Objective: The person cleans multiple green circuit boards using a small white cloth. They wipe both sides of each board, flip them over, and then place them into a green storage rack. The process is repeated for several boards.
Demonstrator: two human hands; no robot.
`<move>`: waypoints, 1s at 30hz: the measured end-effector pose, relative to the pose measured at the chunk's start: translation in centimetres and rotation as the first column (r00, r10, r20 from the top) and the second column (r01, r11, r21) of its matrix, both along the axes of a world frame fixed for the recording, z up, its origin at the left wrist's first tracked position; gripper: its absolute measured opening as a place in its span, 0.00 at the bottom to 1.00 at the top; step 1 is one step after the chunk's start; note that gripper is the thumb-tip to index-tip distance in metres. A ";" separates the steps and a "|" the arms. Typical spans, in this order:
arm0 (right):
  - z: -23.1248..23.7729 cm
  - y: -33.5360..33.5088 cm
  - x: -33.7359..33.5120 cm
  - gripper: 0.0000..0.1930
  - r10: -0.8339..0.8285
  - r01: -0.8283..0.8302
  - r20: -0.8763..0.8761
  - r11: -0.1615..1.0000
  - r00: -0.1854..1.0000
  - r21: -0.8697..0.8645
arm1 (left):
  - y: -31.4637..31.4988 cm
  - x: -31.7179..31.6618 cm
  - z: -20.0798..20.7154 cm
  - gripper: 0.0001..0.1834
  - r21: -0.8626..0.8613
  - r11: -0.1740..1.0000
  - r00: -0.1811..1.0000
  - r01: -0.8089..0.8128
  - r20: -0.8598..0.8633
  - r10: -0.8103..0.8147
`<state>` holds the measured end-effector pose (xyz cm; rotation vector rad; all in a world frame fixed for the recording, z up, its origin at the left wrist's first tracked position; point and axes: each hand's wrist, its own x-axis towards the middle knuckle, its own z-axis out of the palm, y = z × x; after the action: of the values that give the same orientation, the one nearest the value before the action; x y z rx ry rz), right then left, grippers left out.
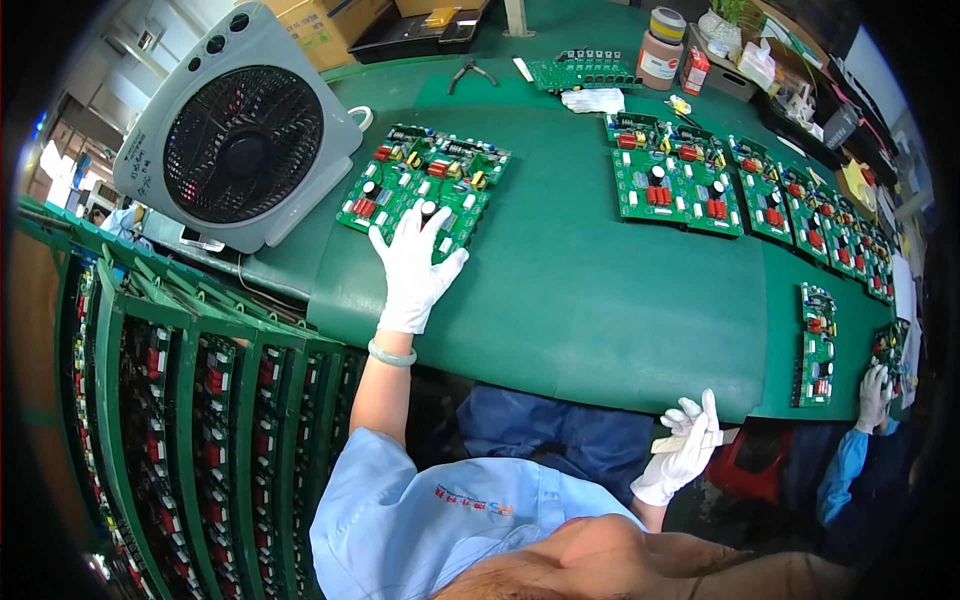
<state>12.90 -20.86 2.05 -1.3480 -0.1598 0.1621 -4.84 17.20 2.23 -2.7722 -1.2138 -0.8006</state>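
Note:
My left hand, in a white glove, rests on the near part of a green circuit board. Its fingers are spread around a round black capacitor on that board; whether they press on it I cannot tell. Red, yellow and white components cover the board. Off the table's front edge, my right hand, also gloved, holds a thin pale strip with a greyish end. The strip crosses the palm under partly raised fingers, and its exact kind is not clear.
A grey box fan stands left of the board. Green racks of boards fill the lower left. More circuit boards line the right side, with a single narrow board nearer. Pliers lie behind. A co-worker's gloved hand touches a board at far right.

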 end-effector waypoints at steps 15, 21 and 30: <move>-2.0 4.9 6.4 0.17 0.486 -0.495 -0.116 0.867 0.866 -0.055 | 2.2 3.0 0.1 0.37 0.195 0.976 0.976 -0.094 0.214 0.052; -1.9 5.0 6.6 0.17 0.481 -0.492 -0.182 0.870 0.858 -0.018 | -4.4 14.1 2.2 0.38 0.069 0.880 0.848 0.469 0.243 -0.471; -2.1 5.5 6.6 0.17 0.451 -0.455 -0.190 0.890 0.872 0.024 | -6.3 27.6 -0.1 0.30 -0.087 0.892 0.892 0.443 -0.054 -0.449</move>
<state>19.45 -15.39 -0.10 -1.2897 -0.3126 0.6912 22.73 10.90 2.13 -3.1582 -0.6015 -0.6708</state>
